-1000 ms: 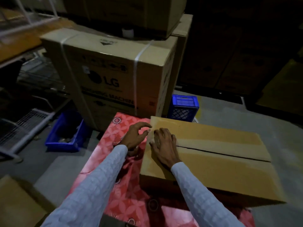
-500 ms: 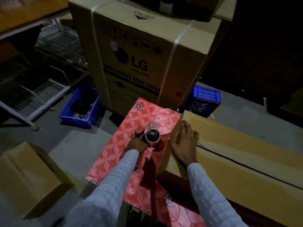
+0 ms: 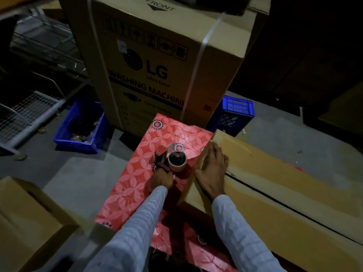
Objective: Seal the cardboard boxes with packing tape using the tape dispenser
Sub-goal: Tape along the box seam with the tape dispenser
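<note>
Left hand (image 3: 161, 178) left the cardboard box (image 3: 275, 193) end and now grips the tape dispenser (image 3: 171, 160) beside it. Right hand (image 3: 213, 169) slid onto the box's near corner.

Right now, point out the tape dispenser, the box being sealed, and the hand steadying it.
tape dispenser (image 3: 173, 160): head view, on the tape roll's side.
cardboard box (image 3: 275, 185): head view, on the top flap.
right hand (image 3: 213, 169): head view, on the back of the hand.

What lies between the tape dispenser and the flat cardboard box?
Head view: only bare red floral cloth lies between the red tape dispenser and the flat cardboard box.
</note>
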A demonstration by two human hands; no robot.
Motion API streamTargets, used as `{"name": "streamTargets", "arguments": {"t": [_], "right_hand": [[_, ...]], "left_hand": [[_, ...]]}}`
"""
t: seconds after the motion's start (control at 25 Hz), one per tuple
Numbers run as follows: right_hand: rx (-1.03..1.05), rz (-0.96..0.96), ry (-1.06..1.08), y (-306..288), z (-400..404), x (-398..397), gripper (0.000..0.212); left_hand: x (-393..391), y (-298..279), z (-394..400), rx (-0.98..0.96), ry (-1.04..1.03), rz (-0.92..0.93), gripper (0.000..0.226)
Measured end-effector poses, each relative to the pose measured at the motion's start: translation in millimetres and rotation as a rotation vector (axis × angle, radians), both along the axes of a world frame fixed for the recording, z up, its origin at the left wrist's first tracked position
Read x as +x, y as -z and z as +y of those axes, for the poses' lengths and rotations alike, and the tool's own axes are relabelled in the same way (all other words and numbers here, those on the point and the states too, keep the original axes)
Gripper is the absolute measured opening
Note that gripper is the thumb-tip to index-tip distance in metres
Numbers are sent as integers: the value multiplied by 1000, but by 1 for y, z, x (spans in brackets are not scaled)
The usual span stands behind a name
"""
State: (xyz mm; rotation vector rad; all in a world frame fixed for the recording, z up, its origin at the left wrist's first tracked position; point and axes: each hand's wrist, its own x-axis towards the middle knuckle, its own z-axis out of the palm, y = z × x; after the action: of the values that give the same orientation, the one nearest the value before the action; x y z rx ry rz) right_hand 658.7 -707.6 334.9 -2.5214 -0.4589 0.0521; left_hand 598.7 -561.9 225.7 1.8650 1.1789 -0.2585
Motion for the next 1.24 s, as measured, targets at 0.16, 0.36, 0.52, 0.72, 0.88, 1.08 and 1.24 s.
{"name": "streamTargets", "arguments": {"t": [0.16,0.36,0.52,0.72,0.88,1.08,1.24], "right_hand": [[17,10,-59,2,16,-5,96],[56,44,-180,2,49,-26,99],[92,93,-245,0,69,-50,99],[258,170,-349,-13,75,-83,72],[736,753,-288,-34,63,-83,39],[1063,716,145,-63,-47,-4,24],[1183,643,242,-94,-150,40,28]], "left_hand": [[3,-15,10,14,-65,-60,40],[14,-69,31,74,-144,-232,41],[21,-120,59,134,-144,-353,46],[26,-197,54,-355,-150,-610,45],[33,-245,10,-673,47,-683,24],[40,-246,-56,-877,354,-722,29],[46,-224,-110,-1182,475,-667,31]]}}
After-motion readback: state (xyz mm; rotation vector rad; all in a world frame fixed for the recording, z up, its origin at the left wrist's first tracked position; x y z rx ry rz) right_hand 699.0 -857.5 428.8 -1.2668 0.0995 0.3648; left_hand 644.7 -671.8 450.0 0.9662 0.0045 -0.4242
